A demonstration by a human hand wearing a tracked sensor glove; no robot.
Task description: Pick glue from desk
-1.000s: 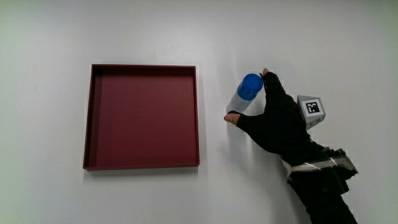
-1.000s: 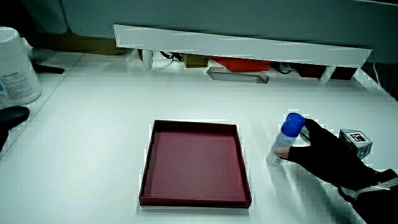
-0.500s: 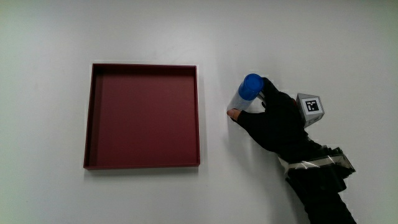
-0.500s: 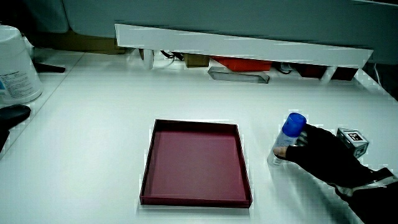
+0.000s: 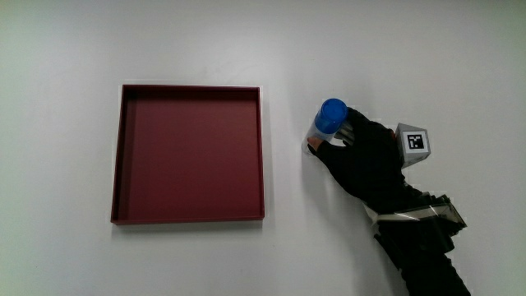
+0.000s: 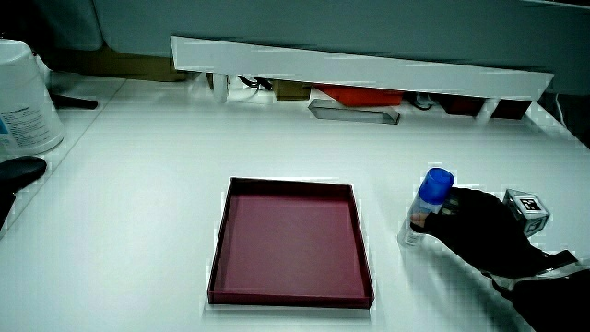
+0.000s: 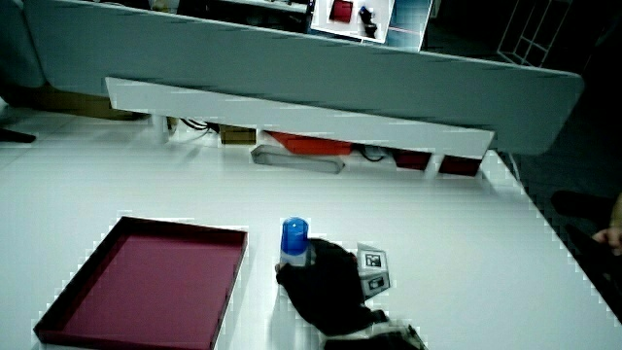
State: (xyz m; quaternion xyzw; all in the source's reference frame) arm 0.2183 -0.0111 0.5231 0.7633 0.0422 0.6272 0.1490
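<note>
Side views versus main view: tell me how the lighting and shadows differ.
Main view: the table is evenly lit and pale, with a faint shadow beside the glue and hand. In both side views: the table glares white while the partition is dark, and the hand reads as a dark shape with little detail.

There was one shallow square dark-red tray [image 5: 189, 154] on the white table [image 5: 66, 49], and one clear glue stick with a blue cap [image 5: 329, 119]. One black-gloved hand [image 5: 366, 160] showed, carrying one small patterned cube [image 5: 413, 143] on its back. In a side view there was also one white plastic tub [image 6: 26, 97] near the table's edge.
</note>
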